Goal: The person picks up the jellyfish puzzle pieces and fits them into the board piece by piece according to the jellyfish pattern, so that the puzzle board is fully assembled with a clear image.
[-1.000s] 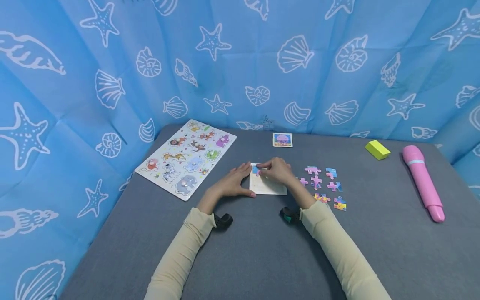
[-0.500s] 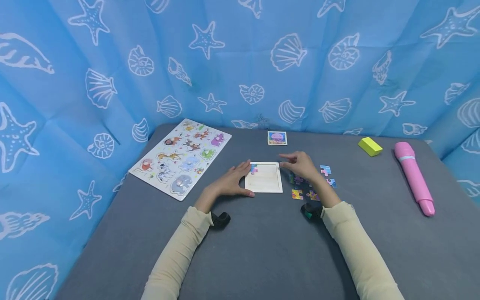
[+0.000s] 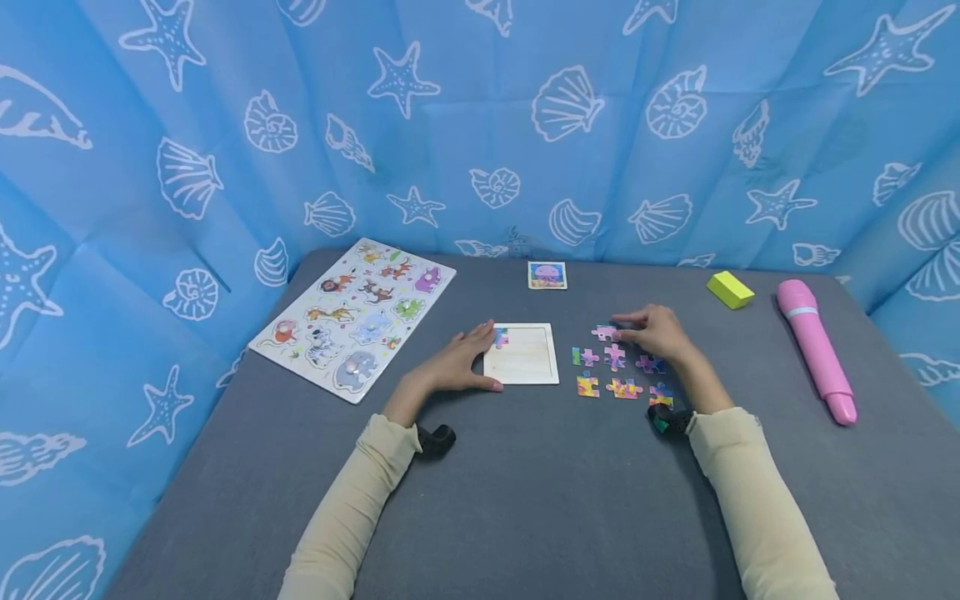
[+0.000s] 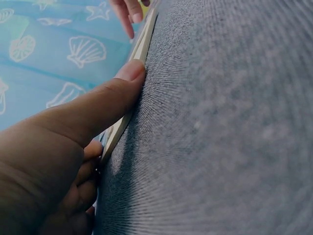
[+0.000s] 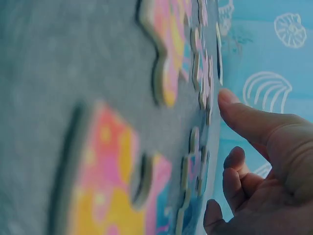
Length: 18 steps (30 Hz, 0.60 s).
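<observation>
My left hand (image 3: 453, 367) holds the left side of a square wooden puzzle tray (image 3: 532, 358), thumb on the near edge and fingers at the far corner. The thumb against the tray's pale edge (image 4: 117, 133) shows in the left wrist view. One pink-and-blue jigsaw piece (image 3: 502, 338) lies in the tray's upper-left corner. My right hand (image 3: 660, 335) is over the loose pieces, thumb and index fingertip apart at the right edge of a pink jigsaw piece (image 3: 603, 332). In the right wrist view the right hand's thumb (image 5: 244, 115) extends toward the far pieces.
Several loose pieces, including a yellow one (image 3: 588, 386), lie right of the tray. A jellyfish picture card (image 3: 547, 275) lies behind it. An animal peg puzzle (image 3: 352, 317) is at the left, with a yellow block (image 3: 730, 289) and pink microphone (image 3: 816, 350) at the right.
My right hand has left the tray and moved right to the loose pieces, leaving a piece in the tray's upper-left corner. My left hand stays on the tray.
</observation>
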Each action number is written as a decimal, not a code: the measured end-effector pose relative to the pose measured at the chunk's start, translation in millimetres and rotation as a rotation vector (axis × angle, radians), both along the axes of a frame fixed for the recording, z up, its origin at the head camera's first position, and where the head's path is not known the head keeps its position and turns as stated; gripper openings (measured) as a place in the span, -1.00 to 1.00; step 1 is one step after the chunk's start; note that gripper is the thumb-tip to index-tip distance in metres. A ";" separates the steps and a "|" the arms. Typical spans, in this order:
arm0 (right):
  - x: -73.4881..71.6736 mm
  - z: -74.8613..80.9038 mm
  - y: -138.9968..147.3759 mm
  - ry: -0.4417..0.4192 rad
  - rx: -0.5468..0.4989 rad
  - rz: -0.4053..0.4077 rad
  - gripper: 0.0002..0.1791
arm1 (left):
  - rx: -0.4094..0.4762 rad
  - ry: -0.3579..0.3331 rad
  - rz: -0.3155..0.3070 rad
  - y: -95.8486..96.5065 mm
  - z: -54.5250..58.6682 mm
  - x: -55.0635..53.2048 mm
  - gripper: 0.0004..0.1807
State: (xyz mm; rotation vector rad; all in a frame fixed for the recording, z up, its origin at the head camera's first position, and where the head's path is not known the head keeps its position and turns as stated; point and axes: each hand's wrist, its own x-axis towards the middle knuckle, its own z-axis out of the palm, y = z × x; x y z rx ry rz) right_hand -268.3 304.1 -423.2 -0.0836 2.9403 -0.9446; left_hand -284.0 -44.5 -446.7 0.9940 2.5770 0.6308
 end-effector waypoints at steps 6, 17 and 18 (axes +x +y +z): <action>0.2 -0.4 3.9 -0.083 -0.020 -0.011 -0.61 | -0.003 -0.001 0.001 0.0 -1.5 -1.1 0.11; -2.2 -4.5 5.5 -0.066 -0.031 0.003 -0.65 | 0.003 -0.010 -0.002 -0.5 -0.3 -0.6 0.10; -2.4 -4.7 5.7 -0.057 -0.030 0.007 -0.65 | 0.002 -0.012 -0.002 -0.5 -0.3 -0.8 0.10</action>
